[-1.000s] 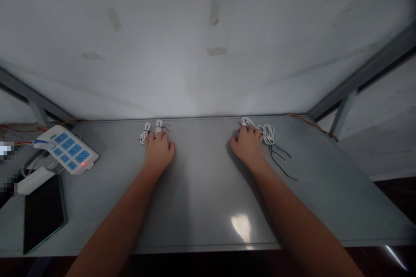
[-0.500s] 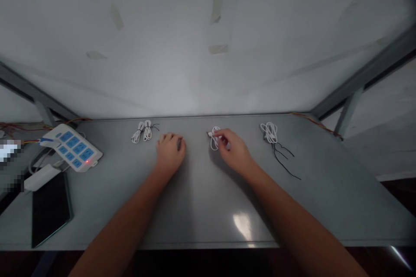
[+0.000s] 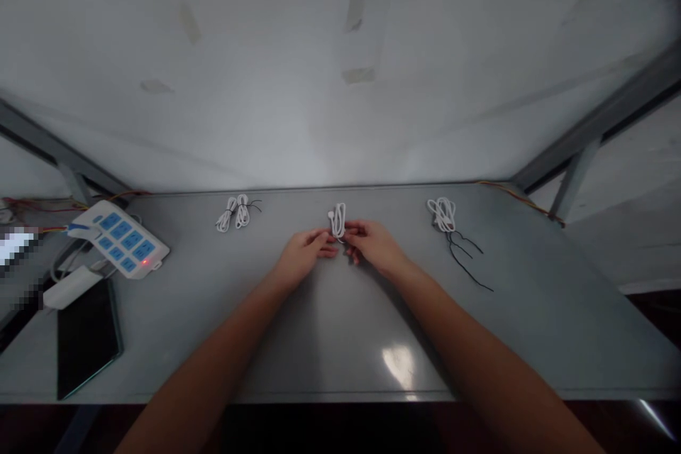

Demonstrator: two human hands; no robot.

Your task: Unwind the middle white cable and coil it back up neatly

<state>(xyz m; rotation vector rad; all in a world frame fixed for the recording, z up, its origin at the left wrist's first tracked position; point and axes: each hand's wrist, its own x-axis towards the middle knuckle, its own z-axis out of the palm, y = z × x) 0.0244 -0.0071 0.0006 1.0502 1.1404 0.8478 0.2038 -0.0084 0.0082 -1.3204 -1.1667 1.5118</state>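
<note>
Now, nearest at left, I see a dark tablet (image 3: 88, 344) on the grey table (image 3: 367, 340), with a white box (image 3: 73, 288) over its far edge. Next comes the power strip (image 3: 125, 241), its red light lit. At the middle, my right hand (image 3: 377, 247) pinches the near end of a coiled white cable (image 3: 339, 218); my left hand (image 3: 302, 255) puts fingertips at its other side, but whether they grip, I cannot tell. Slightly farther, two tied coils (image 3: 235, 213) lie at left, another coil (image 3: 443, 213) at right, before the wall (image 3: 266, 99).
</note>
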